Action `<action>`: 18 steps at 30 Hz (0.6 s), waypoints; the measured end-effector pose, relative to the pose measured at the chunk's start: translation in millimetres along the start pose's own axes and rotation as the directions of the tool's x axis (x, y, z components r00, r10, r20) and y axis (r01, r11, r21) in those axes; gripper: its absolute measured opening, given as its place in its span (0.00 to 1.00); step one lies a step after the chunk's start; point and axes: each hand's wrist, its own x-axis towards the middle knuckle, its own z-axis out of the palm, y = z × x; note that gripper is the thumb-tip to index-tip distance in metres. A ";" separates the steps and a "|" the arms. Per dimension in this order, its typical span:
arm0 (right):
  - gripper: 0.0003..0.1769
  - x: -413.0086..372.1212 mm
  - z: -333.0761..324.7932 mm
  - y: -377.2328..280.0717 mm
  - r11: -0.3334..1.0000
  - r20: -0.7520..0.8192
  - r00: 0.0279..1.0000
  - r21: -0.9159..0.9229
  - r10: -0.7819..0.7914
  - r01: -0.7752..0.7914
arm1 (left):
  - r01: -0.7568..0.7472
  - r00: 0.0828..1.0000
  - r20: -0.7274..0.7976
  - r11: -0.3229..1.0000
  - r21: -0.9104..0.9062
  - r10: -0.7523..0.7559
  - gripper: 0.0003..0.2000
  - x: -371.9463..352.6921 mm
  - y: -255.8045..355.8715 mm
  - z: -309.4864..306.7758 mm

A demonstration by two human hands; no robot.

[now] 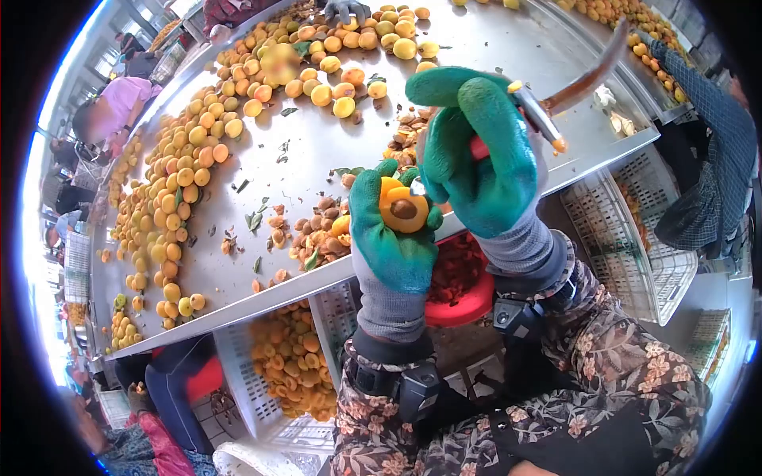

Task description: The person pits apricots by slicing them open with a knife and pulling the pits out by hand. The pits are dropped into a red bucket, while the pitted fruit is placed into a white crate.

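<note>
My left hand [389,230], in a green-coated glove, is closed around a halved apricot [403,208]. The brown pit sits in its cut face, which is turned up toward me. Beside it, my right hand [484,155], in a matching glove, is wrapped around a small tool with a red handle [479,147]. The tool's metal tip [417,187] is right at the apricot's edge; the palm hides most of the tool. Past the right fingers show a silver rod with an orange end [541,119] and a long curved brown piece [587,75].
Whole apricots [190,151] are heaped over the steel table [270,182]. Loose pits [321,226] lie near its front edge. Below stand a red basin [468,305] and a white crate of apricot halves [294,357]. Another crate [619,230] stands right; co-workers surround the table.
</note>
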 end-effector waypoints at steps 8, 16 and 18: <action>0.19 -10.2 -1.4 -11.2 0.961 0.056 0.960 -0.057 0.273 -0.270 | -0.094 0.996 0.023 0.983 0.160 0.091 0.26 -1.1 -0.1 5.8; 0.21 -14.4 -6.6 42.1 0.519 0.340 0.829 -0.657 -0.444 0.547 | 0.009 0.941 -0.296 0.888 -0.460 -0.163 0.08 9.5 -18.1 19.7; 0.19 -31.4 -2.4 40.4 0.992 -0.028 0.999 -0.121 0.039 -0.042 | -0.022 0.945 -0.294 0.868 -0.496 -0.144 0.09 15.3 -14.7 20.0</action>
